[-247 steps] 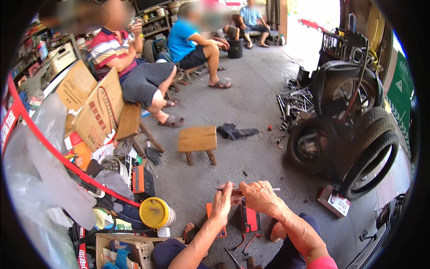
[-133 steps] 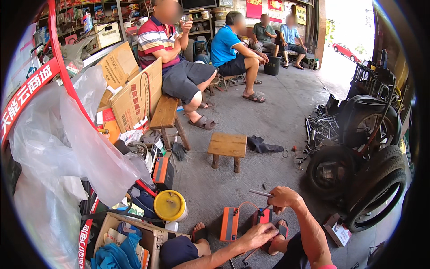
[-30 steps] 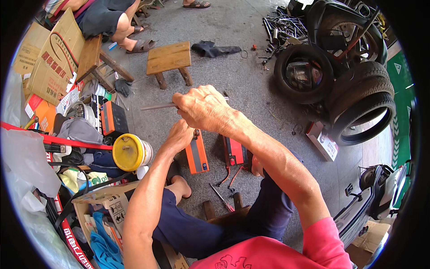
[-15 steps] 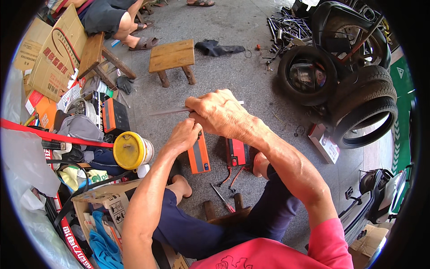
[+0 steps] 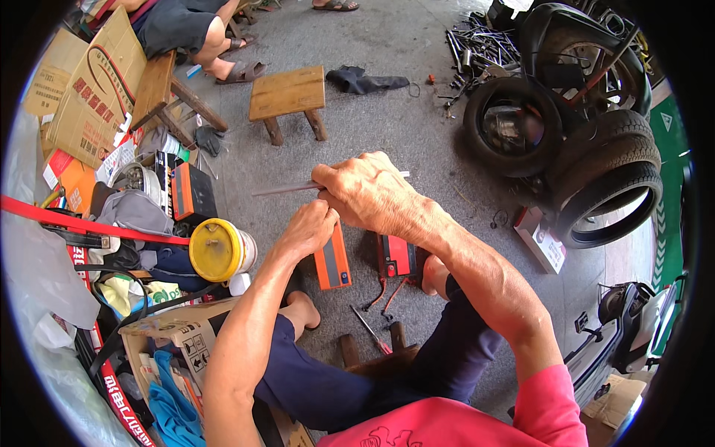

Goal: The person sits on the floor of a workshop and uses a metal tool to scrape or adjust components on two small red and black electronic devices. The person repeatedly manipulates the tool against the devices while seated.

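My right hand is closed around a thin, greyish, see-through strip, whose kind I cannot make out. One end sticks out to the left of the fist, and a pale tip shows on the far side. Just below it, my left hand is closed against the right one; whatever its fingers pinch is hidden. Under the hands an orange-and-black battery stands on the floor, its far end covered by my left hand. Beside it is a red-and-black battery with red and black leads, partly behind my right forearm.
A screwdriver lies between my feet. Leftward stand a yellow-lidded bucket, another orange battery and an open carton. Ahead is a wooden stool; a seated person's legs are beyond. Tyres pile up on the right.
Both hands sit very slightly lower, still pressed together, and the strip has come down with them. The rest of the scene looks the same.
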